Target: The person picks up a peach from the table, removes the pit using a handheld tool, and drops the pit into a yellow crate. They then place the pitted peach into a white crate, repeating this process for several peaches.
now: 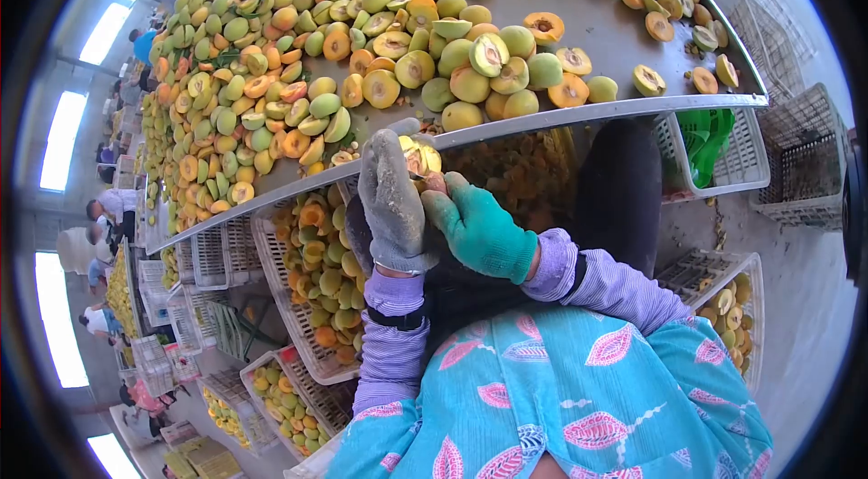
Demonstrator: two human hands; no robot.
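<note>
My left hand [394, 199], in a dusty grey glove, is closed around a cut apricot [420, 159] with its pale yellow flesh facing up. Close against it is my right hand [484, 227] in a green knit glove, fingers pinched on a small tool [417, 176] whose thin dark tip meets the fruit. Most of that tool is hidden by the fingers. Both hands are just in front of the metal table edge [579, 111], above my lap. Beyond the edge lie halved apricots [489, 55], some with pits showing, among whole-looking ones.
A big heap of apricots [235, 108] covers the table's left and far side. Below stand crates of fruit [330, 280] on the left and another crate [737, 316] on the right. A white crate [755, 153] holds green plastic. Other people work at the far left.
</note>
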